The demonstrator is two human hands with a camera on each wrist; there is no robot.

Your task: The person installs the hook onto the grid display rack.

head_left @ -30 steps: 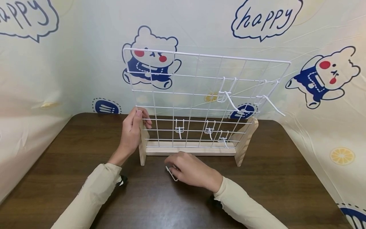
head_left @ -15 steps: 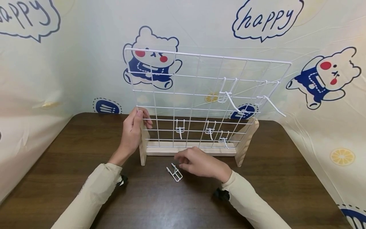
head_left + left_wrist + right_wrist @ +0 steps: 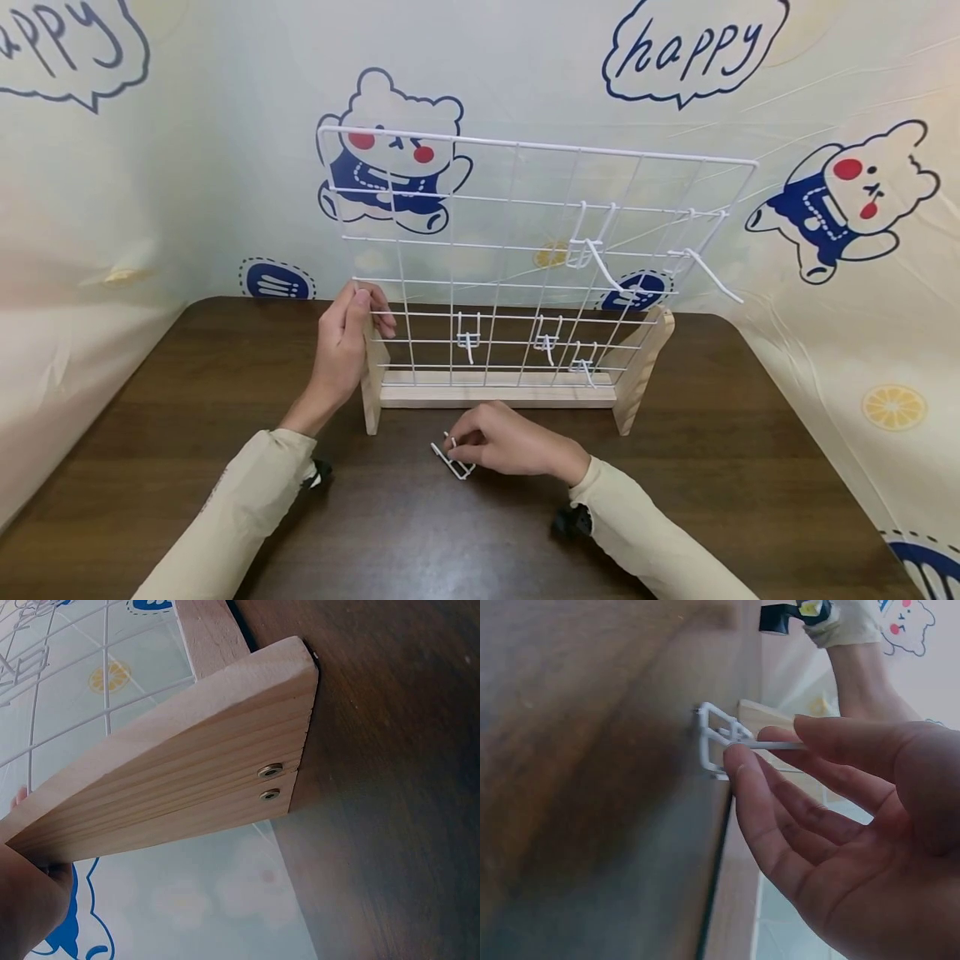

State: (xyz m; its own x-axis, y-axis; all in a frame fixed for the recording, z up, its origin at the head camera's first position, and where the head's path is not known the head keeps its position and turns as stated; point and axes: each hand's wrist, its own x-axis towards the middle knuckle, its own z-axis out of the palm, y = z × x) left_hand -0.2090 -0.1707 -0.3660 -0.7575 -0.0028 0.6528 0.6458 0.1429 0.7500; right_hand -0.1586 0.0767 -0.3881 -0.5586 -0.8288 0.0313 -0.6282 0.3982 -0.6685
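A white wire grid rack (image 3: 487,196) leans between two wooden side pieces on the table. My left hand (image 3: 339,346) grips the top of the left wooden side piece (image 3: 371,383), thumb in front and fingers behind. The left wrist view shows that side piece (image 3: 195,757) close up, with two metal screws. In front of the rack, my right hand (image 3: 510,440) holds a loose white wire hook (image 3: 459,469) low over the table. Thumb and fingers pinch the prong of the hook (image 3: 705,742) in the right wrist view, with its square frame pointing away from the palm.
Several white hooks hang on the grid, two larger ones (image 3: 600,258) at upper right and smaller ones (image 3: 468,337) lower down. A wooden crossbar (image 3: 495,398) joins the side pieces. The brown table (image 3: 225,500) backs onto a patterned curtain (image 3: 225,167).
My right hand draws back from the hook, leaving it lying on the table, then comes back down and pinches it. My left hand keeps its grip on the side piece.
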